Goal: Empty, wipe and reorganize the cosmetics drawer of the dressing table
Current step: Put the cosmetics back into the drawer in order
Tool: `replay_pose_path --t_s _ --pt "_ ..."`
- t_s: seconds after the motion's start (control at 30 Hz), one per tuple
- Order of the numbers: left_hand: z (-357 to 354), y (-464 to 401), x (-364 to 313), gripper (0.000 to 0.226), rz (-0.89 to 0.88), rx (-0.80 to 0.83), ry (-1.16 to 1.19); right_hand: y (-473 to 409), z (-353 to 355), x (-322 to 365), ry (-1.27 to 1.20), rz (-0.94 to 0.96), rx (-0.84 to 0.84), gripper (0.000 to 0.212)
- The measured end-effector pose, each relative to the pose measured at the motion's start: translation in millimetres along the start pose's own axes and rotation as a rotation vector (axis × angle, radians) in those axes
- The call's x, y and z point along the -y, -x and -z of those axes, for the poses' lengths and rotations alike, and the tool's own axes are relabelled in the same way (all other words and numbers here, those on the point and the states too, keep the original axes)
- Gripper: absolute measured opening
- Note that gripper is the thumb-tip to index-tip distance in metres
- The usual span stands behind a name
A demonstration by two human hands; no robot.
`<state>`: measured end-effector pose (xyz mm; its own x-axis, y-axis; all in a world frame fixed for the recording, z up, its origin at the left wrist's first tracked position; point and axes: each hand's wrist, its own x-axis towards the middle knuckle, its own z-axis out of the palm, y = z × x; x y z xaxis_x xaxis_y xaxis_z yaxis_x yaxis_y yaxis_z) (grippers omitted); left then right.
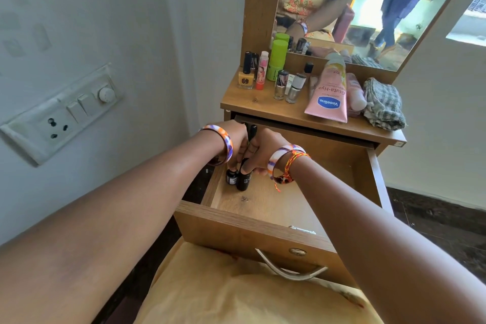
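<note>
Hands first: both are down in the open drawer [265, 202], close together at its left side. The left hand [235, 143] has its fingers curled downward onto a small dark bottle [232, 177] standing upright on the drawer floor, and a slim dark tube [253, 131] pokes up between the two hands; which hand holds it cannot be told. The right hand [263, 154] pinches the cap of a taller black bottle [244, 180], upright and right beside the small one, the two just about touching. Each wrist carries an orange, white and purple bangle, and the right wrist also wears a knotted red and yellow thread.

The drawer is pulled well out of the wooden dressing table [265, 110], a metal handle [289, 269] hanging on its front, over yellow fabric on the person's lap.

Up on the tabletop stands a cluster: a yellow nail polish bottle [246, 79], a pink lip balm stick [261, 71], a green container [276, 60] and two silver nail polish bottles [288, 87]. To their right lies a pink Vaseline tube [327, 95], cap toward the mirror [368, 8], with a second pink tube beside it and a folded checked cloth [384, 104] at the far right edge.

On the wall to the left sits a switchboard [65, 110] with a socket and a dial.
</note>
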<state>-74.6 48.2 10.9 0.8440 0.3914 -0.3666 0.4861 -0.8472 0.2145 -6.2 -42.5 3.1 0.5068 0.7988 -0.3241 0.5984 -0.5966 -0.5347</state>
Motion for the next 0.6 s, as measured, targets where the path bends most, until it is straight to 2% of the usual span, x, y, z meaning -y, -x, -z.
replay_pose_path --t_s 0.6 --pt "3.4 -2.6 -2.7 0.028 0.009 0.06 -0.071 -1.2 3.4 -2.4 -0.013 0.002 0.044 0.029"
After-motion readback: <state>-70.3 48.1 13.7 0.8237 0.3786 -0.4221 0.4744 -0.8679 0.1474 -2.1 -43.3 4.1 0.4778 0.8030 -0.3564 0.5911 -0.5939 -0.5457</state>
